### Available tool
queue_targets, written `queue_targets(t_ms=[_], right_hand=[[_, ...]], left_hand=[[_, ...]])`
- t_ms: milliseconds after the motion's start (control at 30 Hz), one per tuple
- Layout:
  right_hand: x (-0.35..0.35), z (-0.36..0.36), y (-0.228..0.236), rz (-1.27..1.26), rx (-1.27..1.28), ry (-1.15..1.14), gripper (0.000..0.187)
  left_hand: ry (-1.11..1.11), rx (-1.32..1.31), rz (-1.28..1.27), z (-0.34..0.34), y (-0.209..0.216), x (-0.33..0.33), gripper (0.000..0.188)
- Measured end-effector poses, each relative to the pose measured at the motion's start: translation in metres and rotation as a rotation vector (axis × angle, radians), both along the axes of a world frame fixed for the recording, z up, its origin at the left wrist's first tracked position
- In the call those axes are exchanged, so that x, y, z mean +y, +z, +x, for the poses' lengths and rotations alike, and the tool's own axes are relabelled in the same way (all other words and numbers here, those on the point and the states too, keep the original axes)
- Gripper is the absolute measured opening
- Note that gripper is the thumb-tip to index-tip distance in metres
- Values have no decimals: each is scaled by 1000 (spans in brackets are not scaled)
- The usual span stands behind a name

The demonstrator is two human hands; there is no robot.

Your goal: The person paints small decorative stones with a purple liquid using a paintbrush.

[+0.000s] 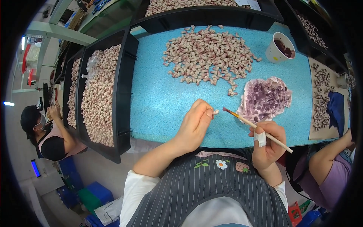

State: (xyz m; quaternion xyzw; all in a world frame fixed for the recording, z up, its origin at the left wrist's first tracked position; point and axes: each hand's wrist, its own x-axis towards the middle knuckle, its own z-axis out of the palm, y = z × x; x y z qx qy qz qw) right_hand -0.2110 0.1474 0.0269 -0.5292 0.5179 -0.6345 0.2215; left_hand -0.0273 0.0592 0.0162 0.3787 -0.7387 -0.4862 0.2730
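Note:
Between the fingertips of my left hand [196, 123] is a small pale curled piece [216, 112], its far end poking out to the right. My right hand [267, 142] is closed around a thin wooden paintbrush [261, 128]. The brush slants up and left, its dark reddish tip just right of the small piece and apart from it. White tape wraps one finger of my right hand. Beyond my hands lies a large heap of similar small pieces [210, 55], cream with pinkish-purple marks. A crumpled paper towel [264, 99] stained purple lies beside the brush.
A white paper cup [280, 48] with dark red contents stands at the back right of the blue mat [149, 90]. Black trays [126, 75] full of such pieces stand left and behind. One person [56, 132] works at left, another [325, 170] sits at right by a brown board [312, 128].

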Motion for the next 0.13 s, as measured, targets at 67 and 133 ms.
queue_targets(t_ms=[67,133], right_hand=[[0,2,4,-10,-44,65,14],[-3,4,1,8,-29,100,15]], left_hand=[[12,-31,-47,0,-1,2,16],[21,-53,-68,-1,0,4,15]])
